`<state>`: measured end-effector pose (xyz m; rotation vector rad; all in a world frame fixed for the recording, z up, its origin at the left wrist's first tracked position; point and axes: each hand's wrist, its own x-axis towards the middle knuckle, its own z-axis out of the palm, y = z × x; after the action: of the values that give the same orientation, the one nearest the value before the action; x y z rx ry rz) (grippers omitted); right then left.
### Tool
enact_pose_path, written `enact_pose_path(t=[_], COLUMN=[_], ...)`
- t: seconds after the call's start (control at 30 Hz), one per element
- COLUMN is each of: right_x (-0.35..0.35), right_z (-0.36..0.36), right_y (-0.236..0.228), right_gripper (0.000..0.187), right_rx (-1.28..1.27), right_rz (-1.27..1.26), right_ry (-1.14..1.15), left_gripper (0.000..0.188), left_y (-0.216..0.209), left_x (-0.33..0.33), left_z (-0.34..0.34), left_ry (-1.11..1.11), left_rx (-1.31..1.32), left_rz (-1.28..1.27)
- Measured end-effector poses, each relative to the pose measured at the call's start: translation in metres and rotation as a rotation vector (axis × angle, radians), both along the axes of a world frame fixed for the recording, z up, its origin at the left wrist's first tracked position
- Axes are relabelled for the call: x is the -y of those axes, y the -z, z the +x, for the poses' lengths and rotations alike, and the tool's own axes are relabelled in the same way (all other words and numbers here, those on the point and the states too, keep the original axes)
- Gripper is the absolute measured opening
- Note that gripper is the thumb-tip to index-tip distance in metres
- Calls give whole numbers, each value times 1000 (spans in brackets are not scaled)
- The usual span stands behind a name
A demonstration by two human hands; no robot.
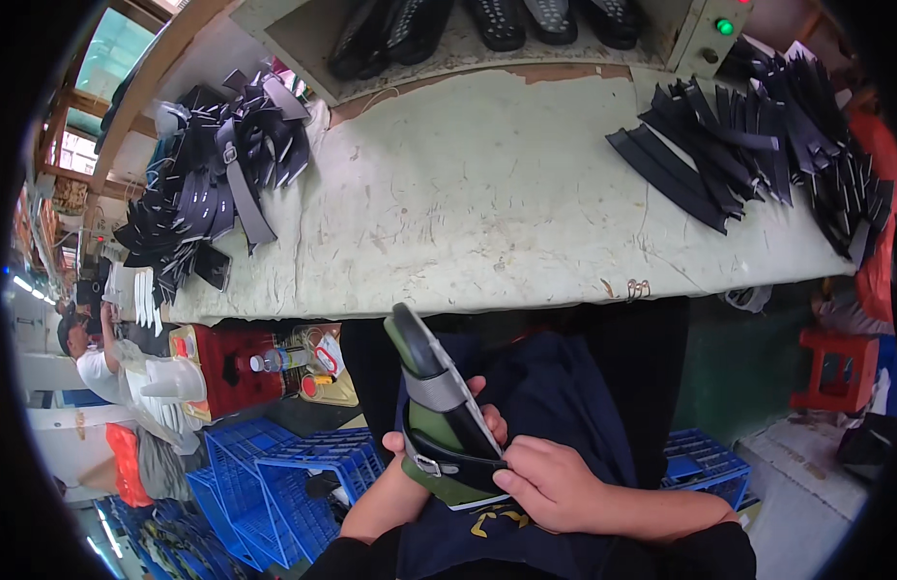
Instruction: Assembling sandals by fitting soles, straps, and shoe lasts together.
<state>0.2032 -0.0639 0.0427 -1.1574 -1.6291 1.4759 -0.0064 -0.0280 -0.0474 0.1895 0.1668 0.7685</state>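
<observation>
A sandal on a green shoe last (434, 425) is held tilted over my lap, its toe end pointing up toward the table edge. A grey band (436, 391) crosses its front part, and a black strap (468, 466) with a silver buckle (426, 465) crosses lower down. My left hand (398, 476) is closed around it from beneath, thumb on the left side and fingertips showing past the right edge. With my right hand (555, 483) I pinch the black strap where it meets the sole's right edge. What lies under those fingertips is hidden.
Before me stands a pale, worn table (468, 193). Piles of dark straps lie on its left (217, 164) and right (738, 145). A metal cabinet (651, 58) at the back holds several studded shoes. Blue crates (274, 483) stand low left, a red stool (835, 367) right. Another person (91, 358) is far left.
</observation>
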Motion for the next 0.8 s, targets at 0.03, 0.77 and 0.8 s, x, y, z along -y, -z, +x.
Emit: enact_pose_path(t=[0.03, 0.77, 0.8], right_x=[0, -5, -4], right_z=[0, 9, 8], right_y=[3, -6, -6], right_gripper=[21, 29, 29], right_rx=[-5, -334, -352], right_rz=[-30, -386, -333], right_ry=[-9, -141, -132], left_gripper=[119, 126, 126], left_y=[4, -11, -13], left_x=[0, 13, 13], left_z=[-1, 18, 18], left_ry=[19, 9, 7], left_rx=[38, 164, 164], left_rz=[28, -38, -38])
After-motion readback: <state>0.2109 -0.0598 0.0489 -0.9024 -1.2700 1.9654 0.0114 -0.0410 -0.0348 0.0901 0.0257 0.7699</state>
